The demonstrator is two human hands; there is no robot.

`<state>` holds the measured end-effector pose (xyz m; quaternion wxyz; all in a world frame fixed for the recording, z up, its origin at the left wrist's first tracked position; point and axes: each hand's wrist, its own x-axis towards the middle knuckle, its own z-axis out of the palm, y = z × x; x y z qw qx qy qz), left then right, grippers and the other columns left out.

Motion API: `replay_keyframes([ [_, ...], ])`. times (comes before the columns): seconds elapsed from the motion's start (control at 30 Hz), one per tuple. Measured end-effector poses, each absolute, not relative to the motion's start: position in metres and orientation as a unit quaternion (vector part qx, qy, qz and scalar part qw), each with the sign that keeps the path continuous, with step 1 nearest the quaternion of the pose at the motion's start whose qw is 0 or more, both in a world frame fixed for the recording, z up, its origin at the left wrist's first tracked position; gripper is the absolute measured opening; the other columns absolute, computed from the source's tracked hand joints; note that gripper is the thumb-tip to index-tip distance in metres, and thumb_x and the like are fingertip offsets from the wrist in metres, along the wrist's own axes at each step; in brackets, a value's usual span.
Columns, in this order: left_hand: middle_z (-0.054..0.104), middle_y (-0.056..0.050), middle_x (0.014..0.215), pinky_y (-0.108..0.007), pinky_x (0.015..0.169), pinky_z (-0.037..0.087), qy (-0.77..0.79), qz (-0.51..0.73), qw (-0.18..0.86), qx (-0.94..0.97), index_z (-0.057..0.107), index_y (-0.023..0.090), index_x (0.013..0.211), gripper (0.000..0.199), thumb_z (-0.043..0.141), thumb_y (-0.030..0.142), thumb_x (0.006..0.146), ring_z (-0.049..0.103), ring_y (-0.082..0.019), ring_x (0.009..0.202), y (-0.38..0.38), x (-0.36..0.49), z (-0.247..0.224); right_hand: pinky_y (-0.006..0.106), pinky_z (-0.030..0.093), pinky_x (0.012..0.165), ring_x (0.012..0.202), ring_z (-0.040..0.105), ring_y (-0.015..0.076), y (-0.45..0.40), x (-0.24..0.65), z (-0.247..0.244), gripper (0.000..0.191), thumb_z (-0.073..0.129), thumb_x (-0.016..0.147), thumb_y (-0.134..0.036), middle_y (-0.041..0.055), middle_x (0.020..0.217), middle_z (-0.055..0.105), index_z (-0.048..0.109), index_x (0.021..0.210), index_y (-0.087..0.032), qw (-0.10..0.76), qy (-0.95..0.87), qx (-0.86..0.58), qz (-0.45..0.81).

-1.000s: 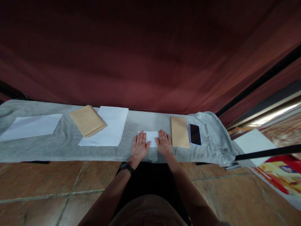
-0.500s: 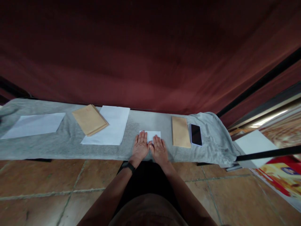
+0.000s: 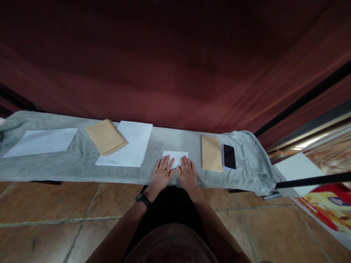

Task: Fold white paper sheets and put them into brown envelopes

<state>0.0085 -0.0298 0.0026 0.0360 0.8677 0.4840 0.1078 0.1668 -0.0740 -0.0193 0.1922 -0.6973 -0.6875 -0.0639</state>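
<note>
A small white folded sheet of paper (image 3: 176, 156) lies flat on the grey cloth in front of me. My left hand (image 3: 162, 173) rests palm down on its left part, fingers spread. On the right part lies my right hand (image 3: 187, 174), also palm down with its fingers stretched out. The thumbs point toward each other with a narrow gap of paper between them. Both palms hide the lower corners of the paper. A dark watch sits on my left wrist.
Left of my hands, brown envelopes (image 3: 105, 137) overlap a stack of white paper (image 3: 133, 146); farther left lies another white sheet (image 3: 44, 141). To the right are a brown envelope stack (image 3: 211, 153) and a phone (image 3: 229, 157). A red curtain (image 3: 164, 91) hangs behind the cloth-covered table (image 3: 76, 166).
My left hand has slid slightly down and left, its fingers spreading wider. My right hand has shifted a little, and more of the white paper shows between the hands.
</note>
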Motion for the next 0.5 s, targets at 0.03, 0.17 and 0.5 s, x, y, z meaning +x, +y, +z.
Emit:
replay_keyframes([
  [0.03,0.033,-0.012,0.165,-0.051,0.126,0.023,0.481,0.108,0.033,0.869,0.042,0.019,0.155,0.057,0.035,0.043,0.103,0.030,-0.028,0.153,-0.033,0.006,0.003,0.052,0.032,0.119,0.145,0.044,0.0305,-0.074,0.167,-0.020,0.052,0.039,0.107,-0.033,0.0204,0.156,0.046,0.044,0.152,-0.007,0.194,-0.683,-0.701,-0.066],
  [0.17,0.035,-0.014,0.164,-0.051,0.126,0.024,0.479,0.104,0.024,0.871,0.042,0.016,0.155,0.059,0.035,0.043,0.104,0.030,-0.028,0.153,-0.043,-0.003,0.004,0.052,0.031,0.118,0.144,0.046,0.0312,-0.075,0.167,-0.022,0.054,0.041,0.106,-0.033,0.0222,0.156,0.046,0.042,0.153,-0.005,0.198,-0.673,-0.709,-0.068],
  [0.5,0.038,-0.015,0.162,-0.050,0.126,0.026,0.467,0.104,0.028,0.878,0.046,0.014,0.152,0.057,0.035,0.042,0.105,0.031,-0.028,0.153,-0.056,-0.005,0.009,0.050,0.030,0.121,0.144,0.046,0.0285,-0.092,0.182,-0.013,0.053,0.040,0.107,-0.034,0.0162,0.156,0.047,0.042,0.154,-0.010,0.213,-0.691,-0.689,-0.054],
])
